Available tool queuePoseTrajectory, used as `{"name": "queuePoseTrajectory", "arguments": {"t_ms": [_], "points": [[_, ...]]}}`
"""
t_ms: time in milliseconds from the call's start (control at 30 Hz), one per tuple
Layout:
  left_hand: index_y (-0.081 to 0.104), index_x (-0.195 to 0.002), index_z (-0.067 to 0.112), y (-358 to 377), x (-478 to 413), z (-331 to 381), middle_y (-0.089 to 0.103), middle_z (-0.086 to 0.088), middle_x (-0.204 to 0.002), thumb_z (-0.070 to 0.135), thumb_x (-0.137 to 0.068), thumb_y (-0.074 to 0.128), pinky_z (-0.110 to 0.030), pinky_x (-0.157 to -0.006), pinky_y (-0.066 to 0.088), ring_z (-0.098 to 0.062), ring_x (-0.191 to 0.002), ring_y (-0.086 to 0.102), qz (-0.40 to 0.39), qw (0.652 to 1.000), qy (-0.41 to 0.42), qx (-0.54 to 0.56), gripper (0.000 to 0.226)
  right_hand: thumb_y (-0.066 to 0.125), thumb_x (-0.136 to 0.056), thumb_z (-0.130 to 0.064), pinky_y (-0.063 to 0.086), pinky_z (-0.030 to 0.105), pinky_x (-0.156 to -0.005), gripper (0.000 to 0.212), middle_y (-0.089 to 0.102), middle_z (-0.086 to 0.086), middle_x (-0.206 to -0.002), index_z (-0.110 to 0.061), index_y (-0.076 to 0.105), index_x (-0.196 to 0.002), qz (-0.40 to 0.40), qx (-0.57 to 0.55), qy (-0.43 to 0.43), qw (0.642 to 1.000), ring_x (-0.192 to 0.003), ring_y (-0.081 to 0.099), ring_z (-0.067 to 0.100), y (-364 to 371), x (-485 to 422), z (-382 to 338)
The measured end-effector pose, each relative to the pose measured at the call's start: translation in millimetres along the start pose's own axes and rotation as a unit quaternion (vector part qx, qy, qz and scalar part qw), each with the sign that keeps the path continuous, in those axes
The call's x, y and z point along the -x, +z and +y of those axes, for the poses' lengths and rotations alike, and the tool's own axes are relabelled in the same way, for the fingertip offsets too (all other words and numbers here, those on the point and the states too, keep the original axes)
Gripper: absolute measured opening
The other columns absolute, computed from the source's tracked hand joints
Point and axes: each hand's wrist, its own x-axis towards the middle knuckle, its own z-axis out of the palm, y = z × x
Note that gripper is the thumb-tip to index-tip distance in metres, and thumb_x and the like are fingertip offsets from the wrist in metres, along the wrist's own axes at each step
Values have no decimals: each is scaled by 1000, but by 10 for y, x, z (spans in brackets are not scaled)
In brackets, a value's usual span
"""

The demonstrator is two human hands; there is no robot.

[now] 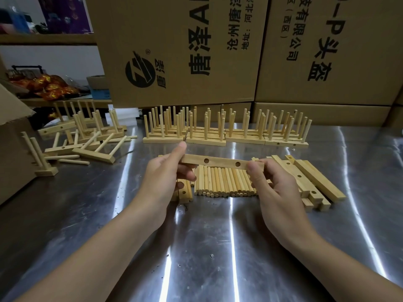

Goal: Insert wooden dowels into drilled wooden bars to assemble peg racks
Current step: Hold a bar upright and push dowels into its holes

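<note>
Head view, looking down on a shiny metal table (207,247). Held level above it, one drilled bar (222,162), with two round holes facing the camera and no dowel in either. Gripped at its left end by the left hand (163,173), thumb on the top edge and fingers curled beneath; pinched at its right end by the right hand (274,184), thumb against the near face, fingers curled behind. Directly under the bar, flat on the table and side by side, one tight row of loose dowels (224,182), roughly twenty, ends toward the camera, exact count not readable. Just right of that row, a slanted pile of spare bars (305,182), at least five, several drilled holes showing. Beneath the left hand, two or so more bars (186,196), partly hidden, one hole visible. Beyond the hands, standing upright in a line, finished racks (205,141), four across in the front row with more packed close behind, pegs pointing up. To the far left, a tumbled heap of racks (82,136), about six, tipped at all angles, plus a lone rack (43,164) standing on end with two pegs, and two stray dowels (74,161) flat just beside it. Behind everything, two large printed cardboard boxes (181,46); at the left edge, one more open carton (13,138)
</note>
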Motion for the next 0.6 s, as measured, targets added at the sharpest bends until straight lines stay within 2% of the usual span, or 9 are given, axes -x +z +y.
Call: {"name": "queuePoseTrajectory", "arguments": {"t_ms": [67,167,333,433,500,567,600], "points": [[81,-72,30,6,15,0,63,1,-62,59,-105,51,-36,-77,47,-9,-67,64,5,1000,14,-18,53,47,-103,-68,38,30,-59,60,53,9,-74,-12,60,-84,5,2,-5,1000,-66,47,22,7,2,-10],[77,-61,36,16,28,-6,57,3,-57,60,-105,49,-35,-78,45,-4,-56,58,0,999,23,-30,58,43,-102,-69,41,39,-63,66,53,12,-74,-7,58,-82,5,10,-11,1000,-70,49,29,9,7,-30],[69,-55,24,-15,-12,-2,56,-2,-55,53,-107,50,-36,-75,41,-5,-53,55,-1,998,49,-49,63,44,-103,-69,37,34,-60,63,51,7,-70,-12,56,-78,-6,31,-18,999,-66,47,22,-12,-3,-32],[72,-65,20,-98,-83,16,62,-1,-59,44,-110,51,-33,-71,40,-2,-58,57,-10,987,101,-123,55,52,-103,-63,42,27,-61,43,59,-6,-78,-24,67,-93,-27,64,-31,997,-72,55,12,-83,-33,-34],[74,-72,18,-161,-122,30,66,2,-62,36,-109,56,-21,-63,42,3,-54,54,-27,977,139,-158,44,59,-100,-55,48,24,-68,26,65,-11,-92,-32,69,-106,-34,99,-42,994,-88,62,13,-143,-61,-47],[79,-82,20,-223,-150,43,71,1,-70,32,-106,62,-9,-54,40,3,-53,54,-65,965,165,-193,32,60,-97,-54,49,21,-72,28,65,-13,-95,-32,71,-108,-44,135,-54,988,-93,62,12,-210,-102,-59],[81,-88,24,-253,-158,49,73,0,-75,35,-104,65,-9,-54,41,2,-56,56,-97,958,168,-211,24,60,-97,-55,47,19,-71,29,64,-14,-94,-31,72,-107,-58,156,-59,984,-92,61,11,-250,-124,-58]]}}
